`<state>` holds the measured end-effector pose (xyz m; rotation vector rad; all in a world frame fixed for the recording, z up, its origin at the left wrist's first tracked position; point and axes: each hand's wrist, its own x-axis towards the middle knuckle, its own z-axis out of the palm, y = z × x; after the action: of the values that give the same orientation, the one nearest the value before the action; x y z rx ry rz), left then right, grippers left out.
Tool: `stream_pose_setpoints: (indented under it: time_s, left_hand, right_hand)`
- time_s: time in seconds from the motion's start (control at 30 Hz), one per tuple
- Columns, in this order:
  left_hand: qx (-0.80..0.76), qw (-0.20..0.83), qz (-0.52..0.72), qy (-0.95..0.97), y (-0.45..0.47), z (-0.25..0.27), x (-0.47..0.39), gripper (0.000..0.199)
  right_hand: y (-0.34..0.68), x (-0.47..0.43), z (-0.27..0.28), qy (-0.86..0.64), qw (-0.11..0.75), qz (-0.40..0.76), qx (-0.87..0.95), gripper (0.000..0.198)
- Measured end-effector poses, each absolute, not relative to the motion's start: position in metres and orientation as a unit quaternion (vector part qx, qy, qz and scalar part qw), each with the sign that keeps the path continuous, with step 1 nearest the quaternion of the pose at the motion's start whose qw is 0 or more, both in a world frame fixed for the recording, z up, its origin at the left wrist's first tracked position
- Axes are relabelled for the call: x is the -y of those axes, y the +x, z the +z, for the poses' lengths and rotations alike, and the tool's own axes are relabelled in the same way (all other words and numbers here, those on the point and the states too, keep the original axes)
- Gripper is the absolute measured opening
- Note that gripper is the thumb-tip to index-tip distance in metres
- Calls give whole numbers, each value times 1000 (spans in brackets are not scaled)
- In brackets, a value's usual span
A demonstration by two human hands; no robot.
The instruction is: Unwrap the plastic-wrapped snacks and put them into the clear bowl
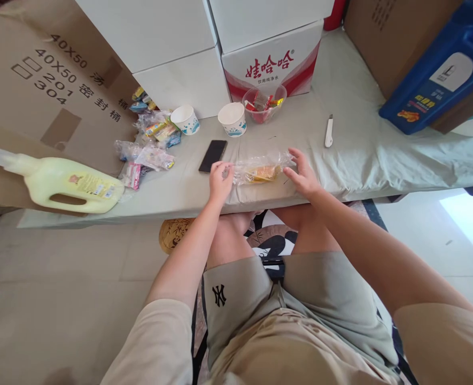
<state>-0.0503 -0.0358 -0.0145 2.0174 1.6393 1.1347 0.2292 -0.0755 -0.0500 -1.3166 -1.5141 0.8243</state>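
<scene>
A clear plastic bag (242, 174) with yellow-orange pieces (263, 172) inside lies on the cloth in front of me. At its left end, my left hand (221, 181) is closed, pinching the plastic between thumb and fingers. My right hand (301, 174) is at the bag's other end, thumb and fingers spread apart, close to or touching the plastic. Just beyond my left hand rests a black phone (212, 156). Farther right lies a white utility knife (328, 132).
Two paper cups (232, 118) and a clear bowl (265, 106) of wrapped snacks stand before a white carton (272, 59). Plastic-wrapped packets (154, 139) pile up at left, near a yellow bottle (74, 184). A blue jug (436, 75) and brown cardboard (370, 40) are at right.
</scene>
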Motion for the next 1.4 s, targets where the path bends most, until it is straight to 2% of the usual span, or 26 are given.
stream_pose_setpoints:
  time_s: [0.13, 0.2, 0.27, 0.33, 0.4, 0.57, 0.67, 0.8, 0.87, 0.97, 1.03, 1.17, 1.27, 1.4]
  left_hand:
    - [-533, 77, 440, 719, -54, 17, 40, 17]
    - [-505, 62, 430, 746, -60, 35, 51, 16]
    - [-478, 124, 340, 800, -68, 50, 64, 16]
    - [-455, 239, 189, 837, -78, 59, 74, 16]
    - [-463, 286, 111, 832, -84, 61, 77, 21]
    - [-476, 112, 143, 861, -76, 36, 63, 27]
    - [-437, 88, 106, 889, -62, 16, 54, 35]
    - [-460, 99, 87, 878, -43, 1, 54, 54]
    - [-469, 97, 64, 876, -35, -1, 56, 59]
    - [-484, 67, 40, 871, -28, 1, 56, 52]
    - [-493, 55, 43, 867, -28, 1, 54, 52]
    - [-484, 68, 75, 869, -40, -8, 48, 58]
    - [-480, 79, 89, 869, -46, -16, 48, 64]
    - [-487, 87, 86, 865, -47, -19, 49, 64]
  right_hand:
    - [230, 77, -50, -537, 452, 327, 633, 93]
    - [228, 79, -46, -542, 445, 328, 632, 84]
    - [226, 81, -41, -546, 441, 327, 634, 69]
    - [224, 82, -36, -550, 435, 318, 638, 58]
    - [223, 83, -33, -560, 427, 305, 641, 51]
    - [216, 84, -29, -612, 369, 267, 646, 39]
    - [212, 88, -23, -635, 341, 225, 655, 38]
    - [197, 94, 5, -608, 356, 121, 699, 40]
    - [182, 93, 23, -582, 308, 119, 743, 38]
    - [157, 82, 44, -587, 144, 159, 780, 34]
    - [145, 72, 49, -604, 60, 141, 782, 33]
    - [138, 56, 49, -613, -57, 76, 785, 47]
    - [145, 43, 49, -635, -111, 98, 758, 59]
    - [163, 14, 48, -629, -109, 230, 734, 72]
